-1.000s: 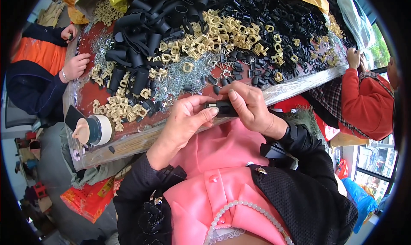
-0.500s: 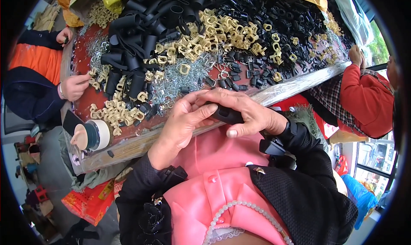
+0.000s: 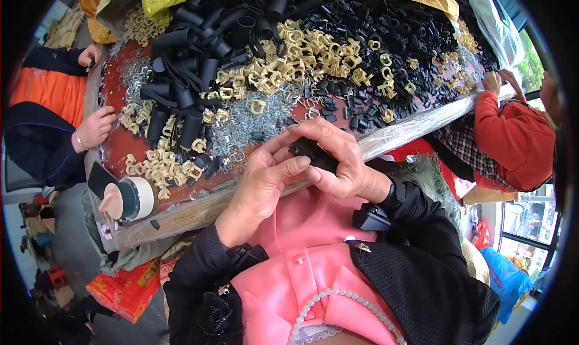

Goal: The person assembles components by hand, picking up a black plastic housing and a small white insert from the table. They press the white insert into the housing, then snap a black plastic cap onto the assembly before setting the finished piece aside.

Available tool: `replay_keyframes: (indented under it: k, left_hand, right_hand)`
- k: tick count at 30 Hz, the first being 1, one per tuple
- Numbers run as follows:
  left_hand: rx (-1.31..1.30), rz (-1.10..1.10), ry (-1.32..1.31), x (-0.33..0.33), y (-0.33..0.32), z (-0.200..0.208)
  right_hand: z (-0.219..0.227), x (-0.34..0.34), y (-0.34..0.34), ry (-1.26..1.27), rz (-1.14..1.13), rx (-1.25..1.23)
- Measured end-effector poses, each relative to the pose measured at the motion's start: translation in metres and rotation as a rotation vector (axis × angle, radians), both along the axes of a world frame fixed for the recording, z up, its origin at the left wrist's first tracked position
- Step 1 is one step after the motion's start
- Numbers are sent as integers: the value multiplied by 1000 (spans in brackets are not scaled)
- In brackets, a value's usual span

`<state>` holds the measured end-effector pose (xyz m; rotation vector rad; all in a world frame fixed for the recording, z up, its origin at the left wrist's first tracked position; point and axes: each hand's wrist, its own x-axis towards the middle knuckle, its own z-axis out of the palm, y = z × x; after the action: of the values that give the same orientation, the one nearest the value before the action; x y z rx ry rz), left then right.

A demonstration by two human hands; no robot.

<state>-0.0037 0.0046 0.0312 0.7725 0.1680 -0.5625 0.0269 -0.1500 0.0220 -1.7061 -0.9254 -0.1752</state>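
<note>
Between both hands, just in front of the table's near edge, is a small black plastic part [image 3: 315,154], largely covered by fingers. My left hand [image 3: 268,173] is closed on its left end, thumb along the near side. My right hand [image 3: 341,161] curls over the right end, its thumb bent in against the part. Beyond the hands lie a heap of small silvery metal clips [image 3: 250,117] and scattered little black pieces [image 3: 329,107]. Farther off are cream plastic buckle-like pieces [image 3: 301,58] and black tube-shaped parts [image 3: 187,94].
A round white-and-green container [image 3: 139,197] stands at the table's near left corner. The wooden table edge [image 3: 181,215] runs before me, its right stretch wrapped in clear film. Co-workers sit left, with a hand [image 3: 96,128] at the table, and right, in a red sleeve [image 3: 506,140].
My right thumb has bent inward onto the black part, which has turned in my fingers. The left co-worker's near hand has moved back from the cream pieces.
</note>
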Motion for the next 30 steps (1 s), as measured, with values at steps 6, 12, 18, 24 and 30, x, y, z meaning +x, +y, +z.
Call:
replay_keyframes:
  k: [6,12,18,24,30]
  left_hand:
    - [14,48,8,-4,0,-9]
    - [-8,41,71,-3,-13,-20]
    - [46,-218,78,18,-42,-17]
    - [46,-344,38,39,-70,-18]
    - [3,-462,9,49,-105,-20]
  right_hand:
    - [6,0,0,78,15,-2]
    - [-6,0,-9,161,-23,4]
    - [9,-15,-54,624,-59,55]
    - [69,-79,-178,585,-319,-302]
    - [52,-177,-236,613,-654,-1000]
